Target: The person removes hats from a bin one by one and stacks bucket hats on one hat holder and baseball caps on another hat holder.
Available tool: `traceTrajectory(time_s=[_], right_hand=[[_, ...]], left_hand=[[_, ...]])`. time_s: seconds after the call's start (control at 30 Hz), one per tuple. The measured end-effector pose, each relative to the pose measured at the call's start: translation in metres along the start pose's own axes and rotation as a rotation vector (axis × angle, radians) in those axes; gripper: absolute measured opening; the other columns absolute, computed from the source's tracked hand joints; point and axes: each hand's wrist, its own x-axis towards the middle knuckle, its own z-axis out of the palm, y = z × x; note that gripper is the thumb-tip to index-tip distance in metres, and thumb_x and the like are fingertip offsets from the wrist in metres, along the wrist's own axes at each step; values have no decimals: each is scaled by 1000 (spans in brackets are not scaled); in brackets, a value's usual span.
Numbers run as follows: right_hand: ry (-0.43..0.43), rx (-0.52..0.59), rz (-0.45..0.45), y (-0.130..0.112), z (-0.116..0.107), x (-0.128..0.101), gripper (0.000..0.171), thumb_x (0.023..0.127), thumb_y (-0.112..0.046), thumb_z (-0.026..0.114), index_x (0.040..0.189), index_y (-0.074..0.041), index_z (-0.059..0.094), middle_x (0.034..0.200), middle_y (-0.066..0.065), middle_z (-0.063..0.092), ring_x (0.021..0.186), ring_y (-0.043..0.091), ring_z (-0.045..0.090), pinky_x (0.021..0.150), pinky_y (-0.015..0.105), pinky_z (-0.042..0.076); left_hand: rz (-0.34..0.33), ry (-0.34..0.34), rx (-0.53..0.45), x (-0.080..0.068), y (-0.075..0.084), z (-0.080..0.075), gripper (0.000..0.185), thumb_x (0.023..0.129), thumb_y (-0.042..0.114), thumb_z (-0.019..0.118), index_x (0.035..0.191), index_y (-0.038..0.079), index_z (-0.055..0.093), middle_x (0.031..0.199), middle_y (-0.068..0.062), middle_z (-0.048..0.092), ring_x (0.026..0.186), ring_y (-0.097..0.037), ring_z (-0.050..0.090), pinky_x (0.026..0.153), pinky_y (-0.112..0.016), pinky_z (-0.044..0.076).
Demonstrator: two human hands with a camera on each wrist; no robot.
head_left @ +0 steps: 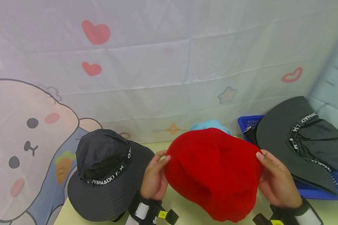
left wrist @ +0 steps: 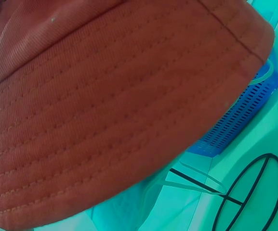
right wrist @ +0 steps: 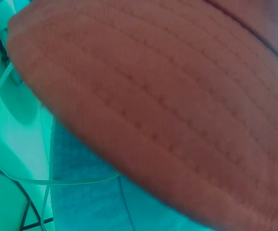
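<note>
Both hands hold up a red bucket hat by its two sides. My left hand pinches the left edge of the brim, thumb toward me. On the opposite edge, my right hand has its thumb over the red cloth and its fingers behind. Rows of stitching run along the brim, which fills most of the left wrist view; the brim also covers much of the right wrist view. Just left of my left hand sits a dark grey wide-brimmed hat with a lettered band.
At the right, a second dark wide-brimmed hat lies over a blue plastic basket. A light blue cloth item shows behind the red hat. The pale yellow tabletop meets a printed cloth backdrop.
</note>
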Motion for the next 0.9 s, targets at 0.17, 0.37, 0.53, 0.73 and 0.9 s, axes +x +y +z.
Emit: traceTrajectory(time_s=[0.17, 0.37, 0.53, 0.73, 0.9], right_hand=[[-8, 25, -21, 1, -2, 0, 43, 109, -2, 14, 117, 1, 56, 106, 11, 68, 96, 21, 68, 79, 29, 59], [-26, 63, 12, -3, -1, 1, 44, 110, -3, 12, 116, 1, 55, 106, 11, 68, 99, 21, 71, 81, 31, 60], [-36, 92, 9, -3, 0, 1, 45, 110, -3, 10, 114, 3, 55, 104, 13, 68, 97, 23, 71, 81, 32, 60], [-34, 119, -3, -4, -1, 2, 47, 109, -3, 10, 113, 4, 56, 103, 14, 68, 96, 25, 70, 81, 33, 60], [-33, 141, -15, -6, -2, 2, 47, 110, -3, 10, 115, 4, 56, 105, 16, 68, 97, 26, 71, 82, 33, 61]], left_hand=[[-1, 23, -8, 1, 0, -1, 23, 106, 3, 37, 114, 15, 54, 96, 7, 72, 88, -8, 68, 80, -21, 58], [-4, 46, -14, 1, 3, -1, 23, 107, 3, 37, 112, 15, 55, 97, 6, 71, 88, -8, 68, 79, -21, 57], [-8, 68, -17, 1, 5, -1, 23, 107, 3, 37, 112, 15, 56, 99, 6, 72, 89, -9, 68, 79, -21, 58], [15, 100, -21, 2, 7, -1, 22, 106, 2, 38, 111, 14, 56, 100, 4, 71, 89, -10, 68, 79, -21, 58], [30, 100, -29, 1, 9, -1, 23, 106, 3, 37, 110, 14, 57, 100, 4, 72, 89, -10, 68, 80, -22, 58]])
